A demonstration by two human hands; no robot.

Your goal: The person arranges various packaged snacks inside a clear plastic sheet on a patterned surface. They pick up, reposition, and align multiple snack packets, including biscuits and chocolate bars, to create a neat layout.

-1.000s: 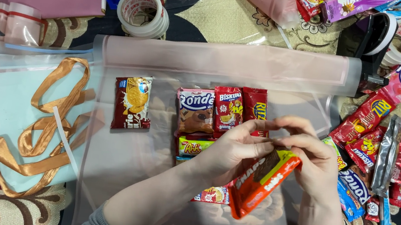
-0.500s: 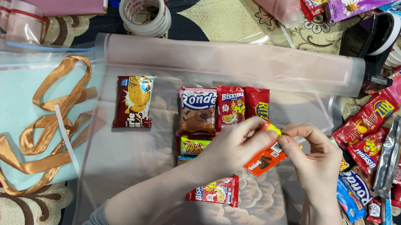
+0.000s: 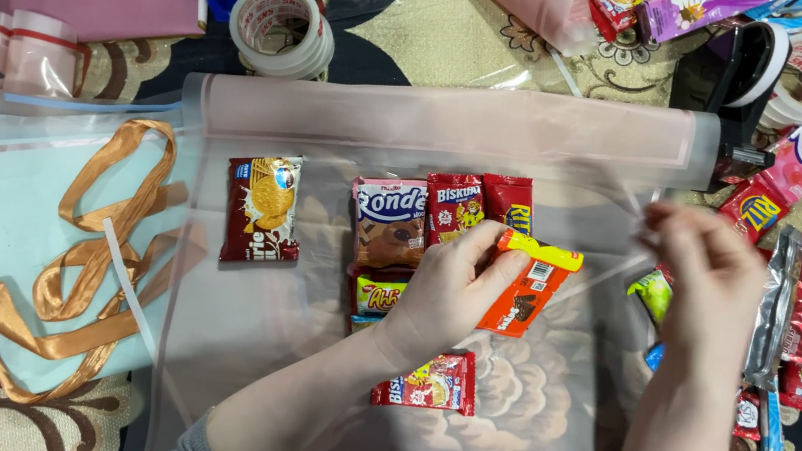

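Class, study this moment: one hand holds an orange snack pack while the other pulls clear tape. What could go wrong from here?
1. The tape strip stretched from the right hand might stick to the translucent wrapping sheet under it.
2. The orange snack pack, pinched only at its edge by the left hand, could tilt or slip.
3. The left hand could nudge the row of packs close beside it.

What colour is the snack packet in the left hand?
Orange with a yellow end strip, seen in the head view: snack packet held by the left hand.

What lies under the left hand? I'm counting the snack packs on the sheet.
Under the left hand a yellow pack pokes out below the pink pack. The hand covers the rest, so its full size stays hidden.
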